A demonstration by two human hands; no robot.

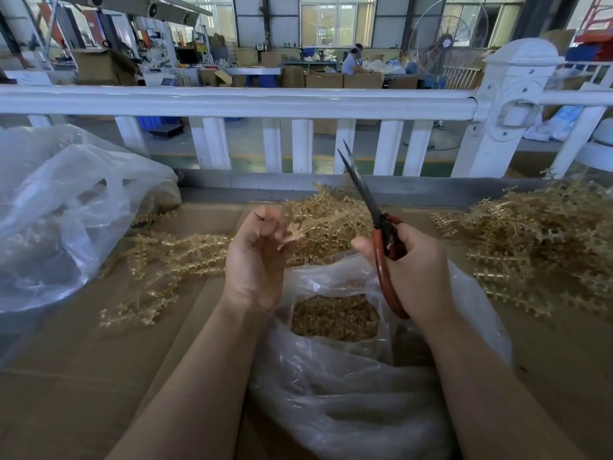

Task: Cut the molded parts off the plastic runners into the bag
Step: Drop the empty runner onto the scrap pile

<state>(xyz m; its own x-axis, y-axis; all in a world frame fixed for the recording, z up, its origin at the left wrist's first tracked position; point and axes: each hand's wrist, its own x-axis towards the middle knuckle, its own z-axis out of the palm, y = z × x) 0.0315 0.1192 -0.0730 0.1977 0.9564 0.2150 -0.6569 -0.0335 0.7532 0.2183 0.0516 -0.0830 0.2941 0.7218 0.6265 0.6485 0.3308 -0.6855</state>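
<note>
Pinching a light, springy, snag-prone runner (293, 232) in left hand (257, 260) fingertips near its stem, right hand (411, 270) fingers wrapped round scissors (381, 234), blades slightly parted.

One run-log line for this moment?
left hand: pinches runner | right hand: grips scissors | bag: open below, holds parts

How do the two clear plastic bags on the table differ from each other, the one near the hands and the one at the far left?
The near bag stands open below the hands, and small tan cut parts show inside its mouth; the left bag lies crumpled on its side, its contents hard to see. The near bag sits at the table's front edge, the left bag further back. Both are thin, clear plastic resting on the cardboard-covered table.
</note>
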